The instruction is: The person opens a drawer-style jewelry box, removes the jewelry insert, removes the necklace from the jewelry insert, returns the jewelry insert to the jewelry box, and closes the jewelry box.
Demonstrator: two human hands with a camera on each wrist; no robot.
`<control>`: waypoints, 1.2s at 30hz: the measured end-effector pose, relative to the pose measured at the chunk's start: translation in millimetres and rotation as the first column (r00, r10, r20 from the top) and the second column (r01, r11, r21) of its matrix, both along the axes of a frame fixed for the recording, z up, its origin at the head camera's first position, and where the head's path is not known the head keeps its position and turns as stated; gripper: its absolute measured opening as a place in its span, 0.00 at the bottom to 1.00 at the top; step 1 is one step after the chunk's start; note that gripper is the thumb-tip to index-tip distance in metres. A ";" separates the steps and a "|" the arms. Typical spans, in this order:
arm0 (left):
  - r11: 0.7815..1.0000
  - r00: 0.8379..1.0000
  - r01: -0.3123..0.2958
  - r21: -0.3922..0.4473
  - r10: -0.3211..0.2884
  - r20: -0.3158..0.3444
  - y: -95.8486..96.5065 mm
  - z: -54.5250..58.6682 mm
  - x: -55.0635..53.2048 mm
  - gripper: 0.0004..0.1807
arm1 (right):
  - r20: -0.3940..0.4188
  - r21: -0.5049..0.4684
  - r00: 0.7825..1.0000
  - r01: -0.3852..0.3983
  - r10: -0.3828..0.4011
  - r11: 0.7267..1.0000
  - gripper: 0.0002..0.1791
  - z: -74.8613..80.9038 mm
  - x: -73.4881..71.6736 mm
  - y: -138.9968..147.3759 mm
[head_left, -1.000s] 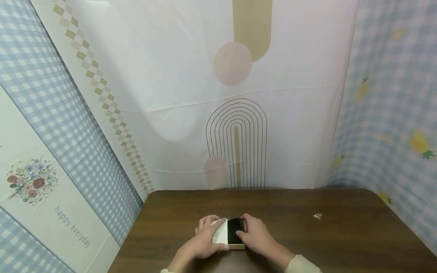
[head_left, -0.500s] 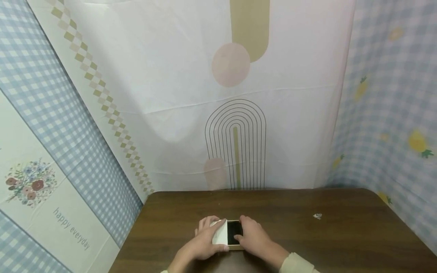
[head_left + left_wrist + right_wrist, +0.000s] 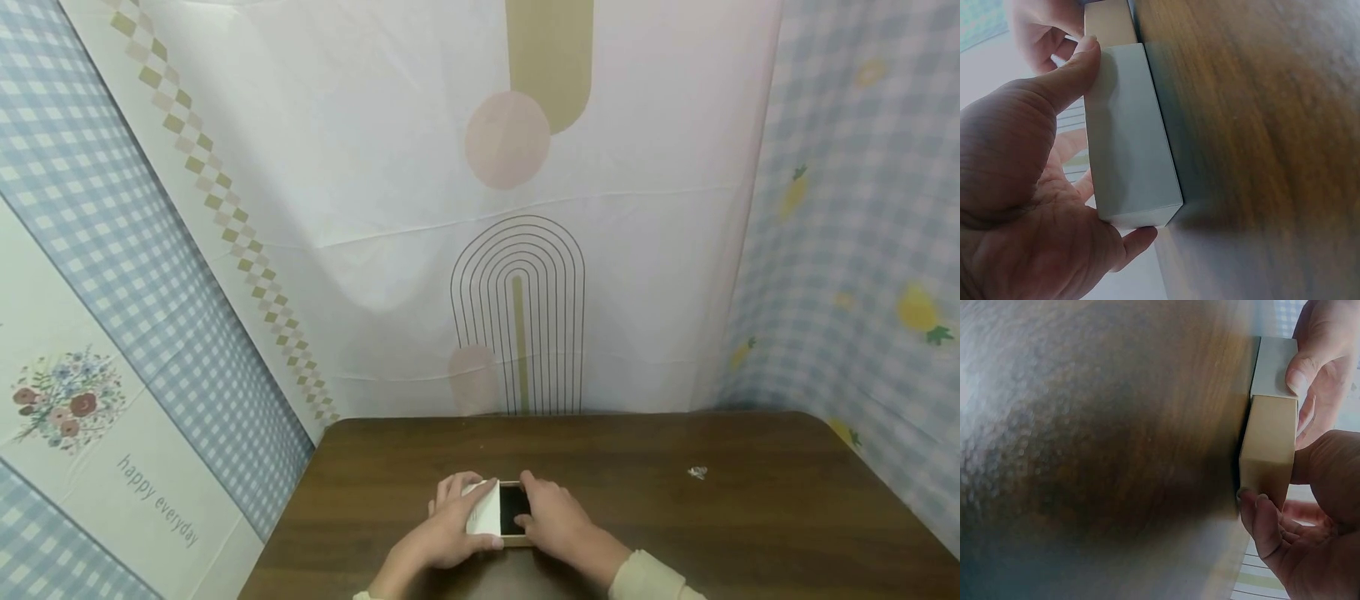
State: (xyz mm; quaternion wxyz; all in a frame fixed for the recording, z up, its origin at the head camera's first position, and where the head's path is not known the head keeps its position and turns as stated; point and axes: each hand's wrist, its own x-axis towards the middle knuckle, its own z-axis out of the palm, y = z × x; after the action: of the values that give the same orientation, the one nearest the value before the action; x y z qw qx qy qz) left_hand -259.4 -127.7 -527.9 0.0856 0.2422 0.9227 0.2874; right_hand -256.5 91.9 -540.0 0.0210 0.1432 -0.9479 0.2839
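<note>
A small slide-out box lies on the brown table, made of a white sleeve point(image 3: 484, 510) and a tan cardboard drawer point(image 3: 1266, 437). Part of the drawer sticks out to the right, and its black inside point(image 3: 513, 510) shows in the head view. My left hand point(image 3: 453, 521) grips the sleeve, thumb along the near side and fingers over the far side. My right hand point(image 3: 558, 517) holds the drawer's right end. Its thumb reaches over the black inside, and its curled fingers sit at the end wall in the right wrist view. That end is hidden behind the hand in the head view.
A small crumpled, shiny clear-and-silver thing point(image 3: 697, 472) lies on the table point(image 3: 615, 450) to the right. A white patterned cloth point(image 3: 390, 317) hangs behind the table's back edge, with blue checked cloths at both sides.
The black piece stood over the drawer's far rim a second ago; now it lies lower and the tan rim shows. My right hand has shifted slightly left. The left hand has stayed put.
</note>
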 end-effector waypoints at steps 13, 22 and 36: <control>1.000 1.000 0.003 -0.004 -0.003 -0.015 -1.0 -2.1 -1.5 0.50 | 0.050 -0.013 0.999 -0.001 0.001 1.000 0.21 -3.3 -0.1 1.7; 1.000 1.000 0.006 -0.003 -0.006 0.004 -1.4 -2.3 -1.6 0.49 | -0.012 -0.001 1.000 -0.028 0.028 1.000 0.20 -0.9 5.6 6.7; 1.000 1.000 0.005 0.003 -0.005 -0.023 -1.2 -4.4 -1.7 0.50 | -0.096 -0.042 0.995 0.022 -0.026 0.999 0.10 2.8 5.5 31.5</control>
State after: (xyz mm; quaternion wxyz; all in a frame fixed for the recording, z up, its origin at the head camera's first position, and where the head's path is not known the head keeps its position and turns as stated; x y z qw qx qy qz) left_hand -261.1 -129.0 -532.3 0.0753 0.2480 0.9226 0.2857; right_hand -250.9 123.4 -537.2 0.0731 0.1447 -0.9415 0.2955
